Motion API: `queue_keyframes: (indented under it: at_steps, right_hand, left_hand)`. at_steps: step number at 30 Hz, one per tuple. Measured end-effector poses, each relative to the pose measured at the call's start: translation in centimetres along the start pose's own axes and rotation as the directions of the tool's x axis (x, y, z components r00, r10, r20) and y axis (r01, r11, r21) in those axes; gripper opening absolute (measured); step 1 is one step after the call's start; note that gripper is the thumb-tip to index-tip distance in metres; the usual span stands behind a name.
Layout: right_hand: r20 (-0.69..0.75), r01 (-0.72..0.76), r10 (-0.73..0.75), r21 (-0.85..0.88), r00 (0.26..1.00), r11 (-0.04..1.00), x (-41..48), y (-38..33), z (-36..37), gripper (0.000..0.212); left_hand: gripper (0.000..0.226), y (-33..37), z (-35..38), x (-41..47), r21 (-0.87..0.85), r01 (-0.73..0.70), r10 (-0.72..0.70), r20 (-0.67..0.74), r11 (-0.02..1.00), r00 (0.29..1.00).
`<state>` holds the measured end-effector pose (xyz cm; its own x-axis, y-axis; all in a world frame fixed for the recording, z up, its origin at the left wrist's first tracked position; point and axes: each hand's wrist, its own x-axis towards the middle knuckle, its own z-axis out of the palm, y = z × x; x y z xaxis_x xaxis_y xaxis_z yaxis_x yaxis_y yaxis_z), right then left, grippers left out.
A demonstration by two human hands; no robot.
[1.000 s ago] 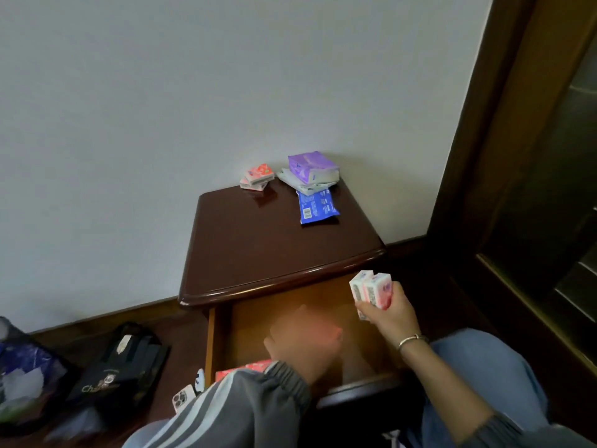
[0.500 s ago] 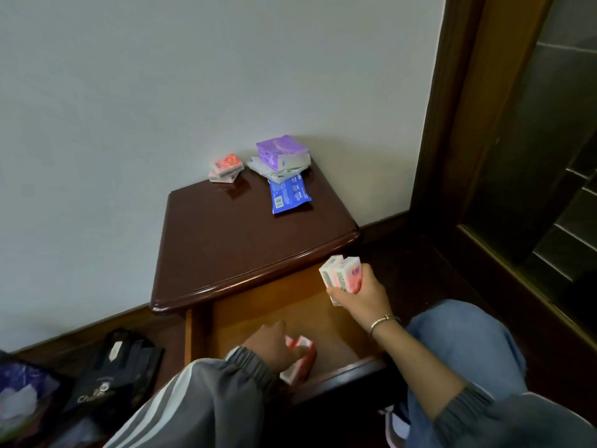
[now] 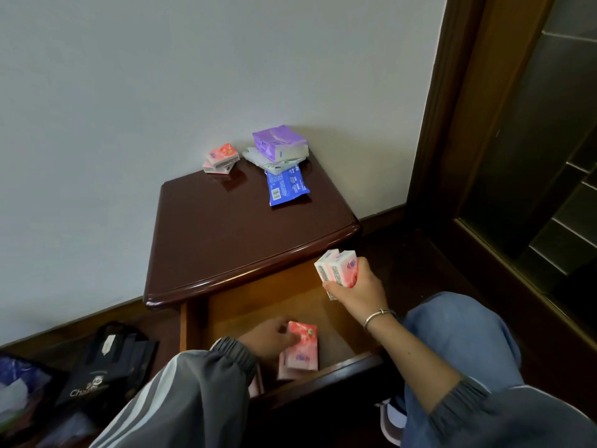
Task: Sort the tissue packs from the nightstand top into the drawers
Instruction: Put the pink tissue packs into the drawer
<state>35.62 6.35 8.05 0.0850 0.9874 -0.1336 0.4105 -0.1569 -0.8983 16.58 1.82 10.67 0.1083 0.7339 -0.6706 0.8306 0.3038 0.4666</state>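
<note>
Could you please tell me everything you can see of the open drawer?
The drawer stands pulled out under the nightstand top. Its inside is light orange-brown wood, its front rail dark and glossy. A pink stack of tissue packs lies at its front, held by the left hand. The right hand grips white-pink packs above its right side.

Our left hand (image 3: 271, 336) reaches down low, fingers curled on a pack (image 3: 302, 349); our right hand (image 3: 358, 291), raised, grips packs (image 3: 337, 268) tight.
</note>
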Motion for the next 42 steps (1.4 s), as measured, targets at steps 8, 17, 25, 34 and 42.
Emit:
queue_keyframes:
  at_steps: [8, 17, 25, 34, 42]
  right_hand:
    - [-0.001, 0.037, -0.037, -0.092, 0.999, 0.995, 0.0, 0.2, 0.5, 0.051]
    - [0.015, 0.035, -0.033, -0.110, 0.999, 0.993, 0.2, 0.5, 0.7, 0.052]
    - [0.011, 0.043, -0.042, -0.127, 0.999, 0.991, 0.1, 0.4, 0.6, 0.051]
    - [0.026, 0.046, -0.043, -0.111, 0.999, 0.993, 0.1, 0.4, 0.5, 0.052]
    - [0.022, 0.054, -0.052, -0.124, 0.998, 0.991, 0.1, 0.4, 0.5, 0.052]
  left_hand:
    - [0.056, 0.4, 0.0, -0.6, 0.425, -0.261, 0.269, 0.042, 0.867, 0.962]
    - [0.056, -1.5, -0.5, -0.6, 0.463, -0.159, 0.136, 0.083, 0.872, 0.987]
    - [0.044, -1.4, -1.0, -0.6, 0.424, -0.220, 0.211, 0.068, 0.879, 0.975]
    - [0.035, -1.2, -0.6, -1.0, 0.580, -0.308, 0.233, 0.203, 0.754, 0.951]
    - [0.035, -2.1, -0.4, -1.9, 0.561, -0.310, 0.305, 0.106, 0.768, 0.946]
